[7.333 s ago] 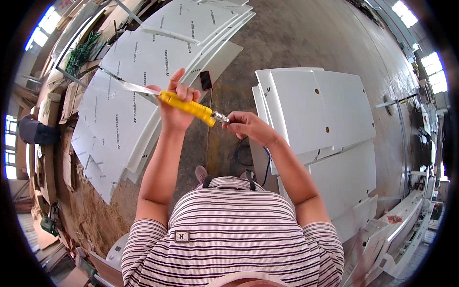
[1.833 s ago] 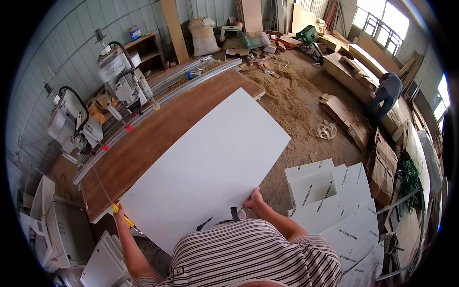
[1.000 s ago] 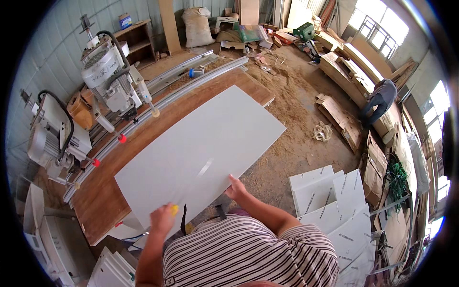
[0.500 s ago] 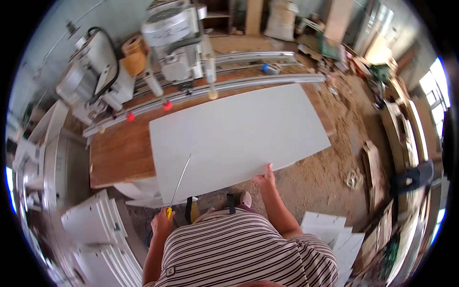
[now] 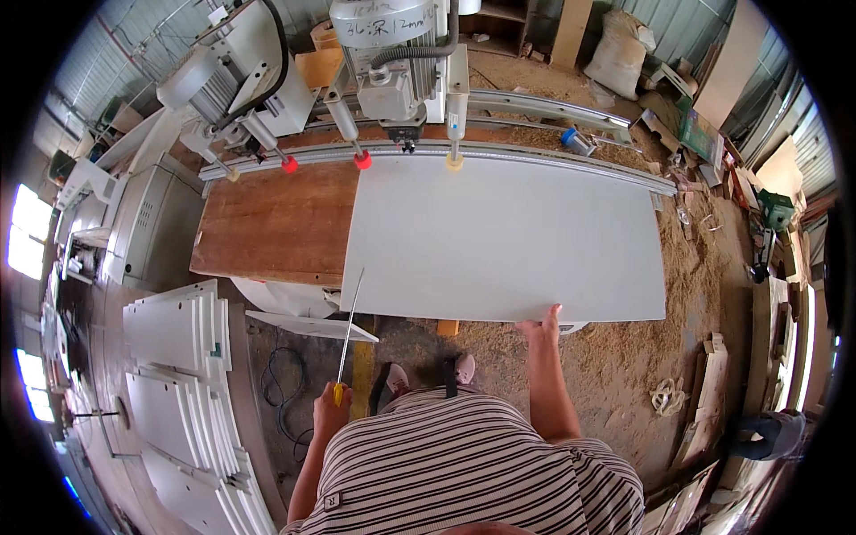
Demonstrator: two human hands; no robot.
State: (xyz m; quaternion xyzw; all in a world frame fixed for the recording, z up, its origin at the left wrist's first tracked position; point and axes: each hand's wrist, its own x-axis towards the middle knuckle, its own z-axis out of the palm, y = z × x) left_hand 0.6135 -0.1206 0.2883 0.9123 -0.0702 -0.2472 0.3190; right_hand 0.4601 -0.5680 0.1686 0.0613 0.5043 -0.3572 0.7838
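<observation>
A large white rectangular board (image 5: 508,241) lies flat on the brown wooden bench top (image 5: 276,223), its far edge along a metal rail. My right hand (image 5: 541,328) grips the board's near edge, thumb on top and the other fingers mostly hidden below. At lower left, my left hand (image 5: 331,408) is closed round the yellow handle of a long screwdriver (image 5: 348,334). Its thin shaft points up and away, the tip appearing over the board's near left corner. Whether the tip touches the board I cannot tell.
Beyond the board stands a drilling machine (image 5: 392,89) with red-tipped and pale-tipped rods over the metal rail (image 5: 571,166). Stacked white panels (image 5: 174,330) stand at left, near a coiled black cable (image 5: 283,392). Sawdust covers the floor at right, with wooden boards (image 5: 709,383) beyond.
The board has turned from a slant to lie square along the rail, its far edge now beneath a pale-tipped rod. My view has shifted. Both hands keep their holds.
</observation>
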